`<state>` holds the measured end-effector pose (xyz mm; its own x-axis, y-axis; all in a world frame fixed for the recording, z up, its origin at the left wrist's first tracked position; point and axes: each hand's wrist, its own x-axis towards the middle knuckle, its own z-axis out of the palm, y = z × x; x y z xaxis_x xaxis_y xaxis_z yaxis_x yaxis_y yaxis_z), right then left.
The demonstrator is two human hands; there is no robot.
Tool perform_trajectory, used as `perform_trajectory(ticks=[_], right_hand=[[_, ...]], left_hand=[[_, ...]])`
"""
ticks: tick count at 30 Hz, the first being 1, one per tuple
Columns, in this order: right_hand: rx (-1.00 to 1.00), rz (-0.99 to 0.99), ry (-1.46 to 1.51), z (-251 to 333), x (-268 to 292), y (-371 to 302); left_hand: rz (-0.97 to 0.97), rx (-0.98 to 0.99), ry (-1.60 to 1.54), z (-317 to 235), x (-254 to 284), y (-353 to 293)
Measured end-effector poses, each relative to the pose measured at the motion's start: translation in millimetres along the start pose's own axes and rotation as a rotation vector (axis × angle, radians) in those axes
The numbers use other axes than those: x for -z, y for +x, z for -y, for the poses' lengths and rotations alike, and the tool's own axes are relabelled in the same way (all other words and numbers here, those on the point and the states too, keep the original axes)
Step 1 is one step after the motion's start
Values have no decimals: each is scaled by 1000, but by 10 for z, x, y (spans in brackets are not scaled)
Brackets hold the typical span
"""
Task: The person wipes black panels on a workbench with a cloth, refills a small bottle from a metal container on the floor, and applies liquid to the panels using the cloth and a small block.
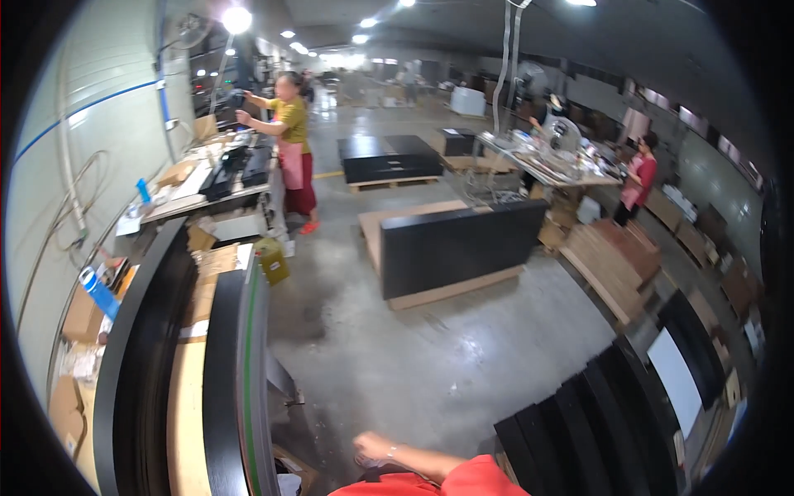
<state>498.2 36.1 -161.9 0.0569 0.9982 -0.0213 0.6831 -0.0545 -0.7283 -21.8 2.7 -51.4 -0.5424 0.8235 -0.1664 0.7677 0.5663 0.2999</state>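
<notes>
The right hand (374, 446) is hovering over the floor (372, 355), its grip too blurred to tell, while black panels (223, 372) are standing to its left, their edges probably calling for careful clearance.

Black panels (223, 388) flank the right hand (374, 446).

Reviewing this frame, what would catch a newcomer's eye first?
The big black panel standing on edge mid-picture would probably come first. Next come the long dark boards at lower left and the yellow-topped worker at upper left. The wearer's right hand shows at bottom centre.
</notes>
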Motion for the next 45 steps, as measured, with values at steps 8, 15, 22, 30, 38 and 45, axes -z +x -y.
perform_trajectory(ticks=[8,15,22,30,38,45], right_hand=[[-1257,-385,-103,-1429,-106,-2172],[-1477,-736,209,-637,178,-2682],[-1703,-757,222,-784,575,-2607],[-1312,-589,108,-1467,1577,-781],[-677,-441,-97,-1076,1761,2394],[286,-419,28,1251,537,3454]], left_hand=[[173,-468,-178,-1308,-23,222],[284,-623,-229,-1755,-146,385],[336,-621,-301,-1844,-170,565],[419,-426,-509,-1542,-192,652],[55,-513,-429,-1413,-262,483],[-131,-605,-160,-1878,127,244]])
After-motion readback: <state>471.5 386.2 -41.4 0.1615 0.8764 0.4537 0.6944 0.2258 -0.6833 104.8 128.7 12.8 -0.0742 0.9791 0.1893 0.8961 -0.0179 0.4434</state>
